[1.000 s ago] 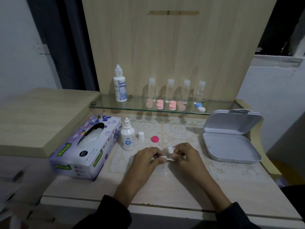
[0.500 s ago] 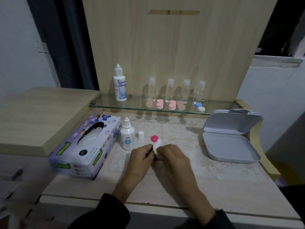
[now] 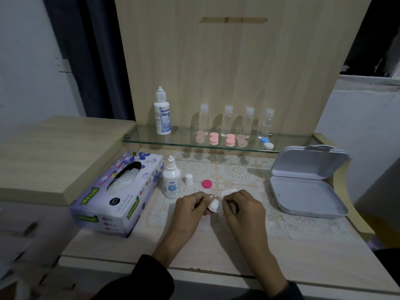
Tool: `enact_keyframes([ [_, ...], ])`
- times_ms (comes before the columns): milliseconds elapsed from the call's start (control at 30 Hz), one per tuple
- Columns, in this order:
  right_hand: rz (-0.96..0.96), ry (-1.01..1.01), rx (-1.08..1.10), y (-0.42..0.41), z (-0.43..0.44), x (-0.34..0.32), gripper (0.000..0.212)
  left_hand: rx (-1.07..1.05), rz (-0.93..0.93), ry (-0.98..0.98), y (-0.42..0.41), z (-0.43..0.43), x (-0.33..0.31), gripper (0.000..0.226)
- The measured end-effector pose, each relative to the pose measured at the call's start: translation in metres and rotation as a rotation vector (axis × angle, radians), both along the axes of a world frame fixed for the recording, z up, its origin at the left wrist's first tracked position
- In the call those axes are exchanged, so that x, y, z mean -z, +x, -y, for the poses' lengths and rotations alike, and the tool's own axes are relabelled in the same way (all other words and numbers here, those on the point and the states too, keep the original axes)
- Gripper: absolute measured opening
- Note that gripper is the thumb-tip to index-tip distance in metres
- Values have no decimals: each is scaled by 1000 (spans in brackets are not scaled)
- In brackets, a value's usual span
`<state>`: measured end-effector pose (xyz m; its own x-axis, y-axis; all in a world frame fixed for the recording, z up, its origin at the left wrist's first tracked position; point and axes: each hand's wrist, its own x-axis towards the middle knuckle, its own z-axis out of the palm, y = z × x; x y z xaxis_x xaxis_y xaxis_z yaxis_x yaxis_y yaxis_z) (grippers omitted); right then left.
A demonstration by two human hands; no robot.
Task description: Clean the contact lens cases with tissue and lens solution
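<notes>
Lens case (image 3: 213,205) in left hand (image 3: 190,210), tissue (image 3: 229,192) in right hand (image 3: 243,210)

Grey hinged box (image 3: 307,195), lid open, at right end of table (image 3: 324,256). Lace mat (image 3: 236,169) on tabletop. Glass shelf (image 3: 147,137) at back, four small clear bottles (image 3: 228,121) in a row. Wooden panel (image 3: 238,72) behind, dark curtain (image 3: 97,50) left

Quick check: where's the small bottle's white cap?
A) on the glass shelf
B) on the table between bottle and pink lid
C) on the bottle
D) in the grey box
B: the cap stands between the small bottle and the pink lid.
</notes>
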<state>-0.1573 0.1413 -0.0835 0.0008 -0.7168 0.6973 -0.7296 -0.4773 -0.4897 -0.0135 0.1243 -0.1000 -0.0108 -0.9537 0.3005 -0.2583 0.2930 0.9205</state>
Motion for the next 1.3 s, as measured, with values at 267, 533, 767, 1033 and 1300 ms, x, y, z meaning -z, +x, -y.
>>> enact_keyframes([
  [267, -18, -23, -115, 20, -6, 3, 4, -64, 149, -71, 2, 1, 1, 16],
  [533, 22, -14, -12, -13, -1, 5, 16, -36, 33, -28, 0, 1, 0, 13],
  [767, 351, 157, -37, -30, -8, 7, 15, -78, 75, -93, -1, -4, -5, 7],
  [1033, 484, 268, 45, -33, -12, 4, 8, -13, 396, -207, -2, -7, 0, 10],
  [1300, 475, 277, -38, -25, -10, -7, 8, -13, 359, -158, 14, -21, -11, 16],
])
